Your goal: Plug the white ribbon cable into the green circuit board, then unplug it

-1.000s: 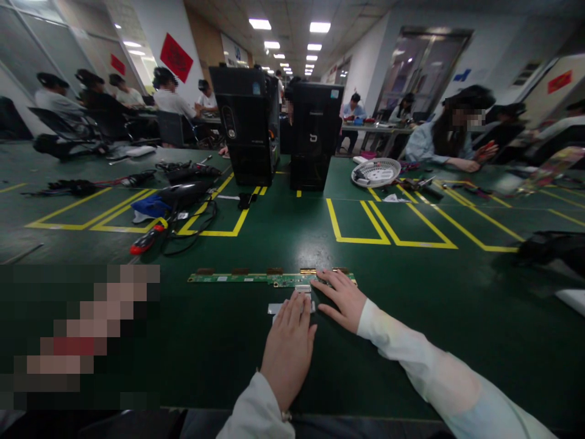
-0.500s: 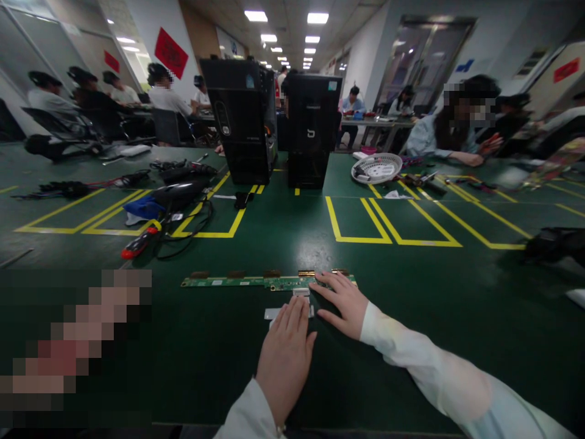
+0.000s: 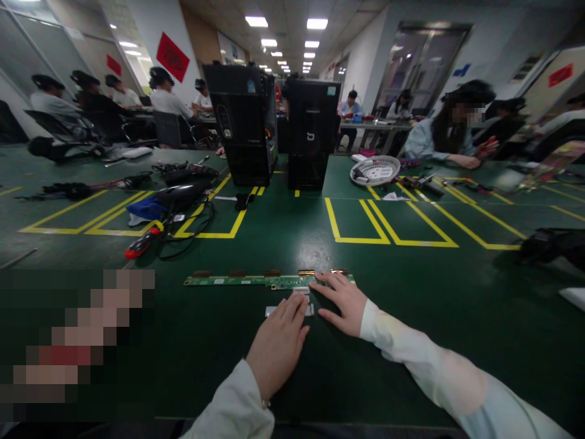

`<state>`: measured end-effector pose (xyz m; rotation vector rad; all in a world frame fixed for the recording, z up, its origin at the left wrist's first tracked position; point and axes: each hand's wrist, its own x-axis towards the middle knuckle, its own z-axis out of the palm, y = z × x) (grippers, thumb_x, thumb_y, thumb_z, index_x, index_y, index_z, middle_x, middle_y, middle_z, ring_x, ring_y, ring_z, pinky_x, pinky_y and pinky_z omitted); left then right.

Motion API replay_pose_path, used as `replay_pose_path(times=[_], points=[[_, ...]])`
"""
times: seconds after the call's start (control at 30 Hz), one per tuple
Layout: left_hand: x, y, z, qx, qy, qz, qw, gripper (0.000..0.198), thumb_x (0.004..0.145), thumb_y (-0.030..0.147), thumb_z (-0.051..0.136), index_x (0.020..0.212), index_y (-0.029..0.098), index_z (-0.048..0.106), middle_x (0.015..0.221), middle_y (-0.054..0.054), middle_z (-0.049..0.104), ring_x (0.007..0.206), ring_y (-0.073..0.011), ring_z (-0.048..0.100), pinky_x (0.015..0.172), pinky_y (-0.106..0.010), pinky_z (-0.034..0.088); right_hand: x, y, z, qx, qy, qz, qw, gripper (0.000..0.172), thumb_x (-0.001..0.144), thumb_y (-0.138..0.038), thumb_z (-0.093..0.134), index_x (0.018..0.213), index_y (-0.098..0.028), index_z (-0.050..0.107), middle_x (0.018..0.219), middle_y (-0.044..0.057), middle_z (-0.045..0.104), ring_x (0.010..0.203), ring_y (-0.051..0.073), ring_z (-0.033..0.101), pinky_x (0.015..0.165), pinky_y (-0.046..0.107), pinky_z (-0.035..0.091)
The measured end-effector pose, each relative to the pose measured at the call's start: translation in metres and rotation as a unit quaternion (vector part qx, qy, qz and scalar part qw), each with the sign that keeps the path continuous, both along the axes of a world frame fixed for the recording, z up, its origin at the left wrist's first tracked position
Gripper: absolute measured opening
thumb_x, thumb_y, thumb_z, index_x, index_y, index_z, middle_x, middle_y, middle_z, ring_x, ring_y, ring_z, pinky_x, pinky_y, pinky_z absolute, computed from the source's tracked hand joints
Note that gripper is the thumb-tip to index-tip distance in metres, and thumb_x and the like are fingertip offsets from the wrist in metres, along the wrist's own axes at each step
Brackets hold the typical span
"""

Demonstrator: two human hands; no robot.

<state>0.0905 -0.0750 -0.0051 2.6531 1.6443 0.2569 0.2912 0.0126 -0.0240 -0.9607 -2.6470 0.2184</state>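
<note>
A long, narrow green circuit board [image 3: 237,281] with several brownish tabs along its far edge lies flat on the table before me. The fingers of my right hand [image 3: 346,303] are spread over the board's right end. My left hand [image 3: 278,344] lies palm down just in front of the board, fingers stretched out and close together. Its fingertips rest on or just over a pale flat strip [image 3: 301,291] at the board's near edge. A small whitish flat piece [image 3: 270,311] shows partly from under that hand; the rest of it is hidden.
Two black computer towers [image 3: 313,134] stand at the back of the green table. On the left lie a red-and-black screwdriver [image 3: 142,242] and tangled cables [image 3: 75,190]. A white basket [image 3: 375,171] is at the back right. A pixelated area covers the left front. Other people sit beyond.
My left hand has tilted, its wrist shifting to the left while the fingertips stay by the strip. My right hand and the board look nearly the same.
</note>
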Motion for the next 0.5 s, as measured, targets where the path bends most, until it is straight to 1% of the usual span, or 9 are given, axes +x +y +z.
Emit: replay_pose_path(times=[0.17,0.33,0.4,0.5], points=[[-0.004,0.003,0.0,-0.026,-0.059,0.008,0.998,0.044,0.093,0.028,0.044,0.135,0.011,0.044,0.141,-0.014,0.047,0.13,-0.0254,0.044,0.108,-0.044,0.037,0.001,0.002,-0.004,0.007,0.003,0.007,1.0,0.056,0.086,-0.04,0.051,0.137,-0.02,0.045,0.141,0.013,0.042,0.131,0.03,0.034,0.108,0.053,0.028],[-0.01,0.005,0.0,-0.026,-0.072,-0.008,0.997,0.043,0.095,0.03,0.042,0.136,0.018,0.042,0.141,-0.01,0.047,0.129,-0.0225,0.044,0.107,-0.043,0.038,0.0,0.003,-0.007,0.023,0.009,0.007,1.0,0.054,0.086,-0.039,0.05,0.136,-0.019,0.047,0.14,0.014,0.043,0.129,0.03,0.036,0.106,0.053,0.03],[-0.011,0.003,0.001,-0.024,-0.075,-0.015,0.997,0.044,0.095,0.029,0.041,0.137,0.019,0.04,0.145,-0.01,0.043,0.133,-0.0218,0.039,0.108,-0.043,0.035,-0.001,0.003,-0.008,0.028,0.008,0.004,1.0,0.053,0.086,-0.039,0.05,0.135,-0.019,0.047,0.139,0.014,0.043,0.129,0.03,0.036,0.106,0.053,0.03],[-0.017,-0.005,0.002,-0.008,-0.081,-0.009,0.997,0.047,0.095,0.028,0.041,0.14,0.02,0.036,0.151,-0.01,0.032,0.139,-0.0228,0.026,0.111,-0.047,0.03,-0.002,0.003,-0.007,0.031,0.001,0.002,1.0,0.052,0.088,-0.039,0.049,0.135,-0.019,0.047,0.138,0.014,0.043,0.129,0.029,0.036,0.107,0.053,0.03]])
